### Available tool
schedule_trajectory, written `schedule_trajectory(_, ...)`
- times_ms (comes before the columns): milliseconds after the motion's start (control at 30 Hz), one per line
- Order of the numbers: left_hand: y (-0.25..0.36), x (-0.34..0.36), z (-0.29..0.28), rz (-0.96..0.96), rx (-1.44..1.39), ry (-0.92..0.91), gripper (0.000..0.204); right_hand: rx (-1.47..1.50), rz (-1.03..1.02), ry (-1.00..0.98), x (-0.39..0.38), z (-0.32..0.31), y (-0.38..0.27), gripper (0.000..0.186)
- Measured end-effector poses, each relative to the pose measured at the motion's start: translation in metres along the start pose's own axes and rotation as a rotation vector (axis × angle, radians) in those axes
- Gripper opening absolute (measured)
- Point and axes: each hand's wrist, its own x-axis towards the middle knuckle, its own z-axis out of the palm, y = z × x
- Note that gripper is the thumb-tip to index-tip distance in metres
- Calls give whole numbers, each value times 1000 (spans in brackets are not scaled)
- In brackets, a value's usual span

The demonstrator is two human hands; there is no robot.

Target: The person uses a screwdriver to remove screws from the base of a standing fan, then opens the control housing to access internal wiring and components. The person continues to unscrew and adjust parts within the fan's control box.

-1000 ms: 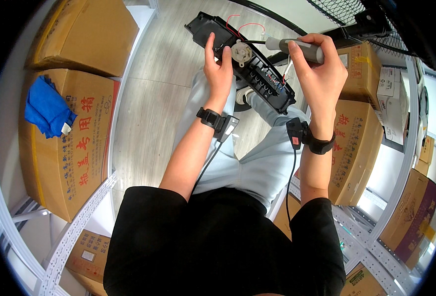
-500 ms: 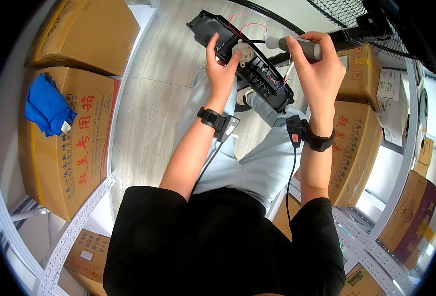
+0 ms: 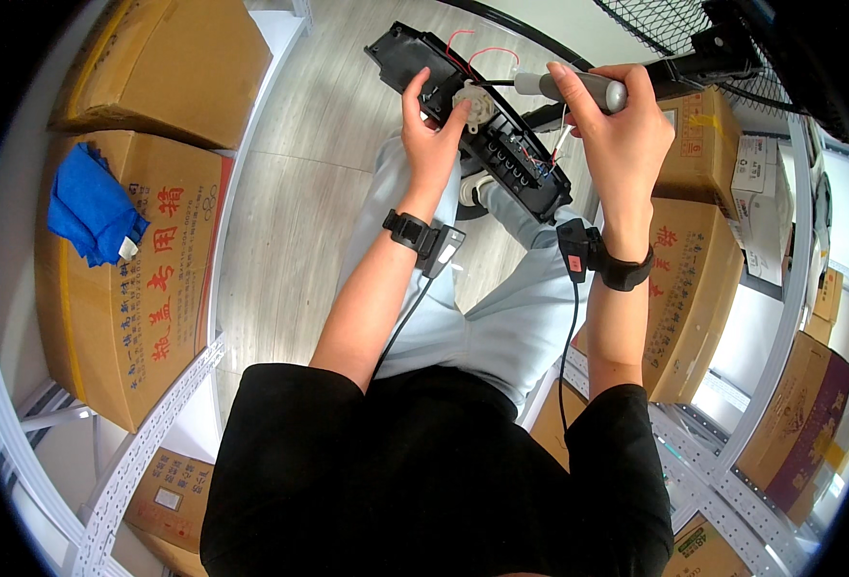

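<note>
My left hand (image 3: 430, 159) is closed around the near edge of a long black plastic housing (image 3: 400, 58), its thumb against a round whitish plastic part (image 3: 483, 106) set in the middle. Between the thumb and fingers of my right hand (image 3: 628, 139) is a screwdriver (image 3: 534, 85) with a grey handle. Its dark shaft lies nearly level and reaches the round part; what the tip touches cannot be made out. Thin red wires (image 3: 492, 50) curl above the housing's far side, and smaller wires (image 3: 547, 165) sit near its right end.
Cardboard boxes stand on shelves at left (image 3: 107, 317) and right (image 3: 684, 298). A blue cloth (image 3: 93, 207) lies on a left box. At the upper right are a black metal bar (image 3: 679, 75) and a mesh basket (image 3: 660, 24). Cables run from both wrist straps.
The screwdriver handle has shifted up very slightly and its grip looks a little turned in my right fingers. My left hand and the housing stay almost where they were.
</note>
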Motion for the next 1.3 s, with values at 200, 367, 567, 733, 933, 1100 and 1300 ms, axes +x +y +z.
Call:
schedule_trajectory(200,-12,2,-2,29,31,-4,62,27,-109,-11,3,-2,0,42)
schedule_trajectory(367,-16,4,-4,41,16,-16,60,85,-134,-72,5,-6,-8,39)
schedule_trajectory(567,-5,1,0,-5,-28,-22,59,42,-51,-42,5,-5,-4,43)
schedule_trajectory(733,-9,1,-1,12,-27,-22,58,-86,-55,-72,11,-8,-11,42)
schedule_trajectory(933,-8,2,-2,39,-31,2,56,-16,-191,-319,25,-20,-16,34)
schedule_trajectory(1100,-5,2,-1,16,-34,1,55,1,-249,-248,26,-17,-18,35)
schedule_trajectory(1300,-4,1,-1,8,-14,-24,56,-260,-72,-291,26,-18,-32,32)
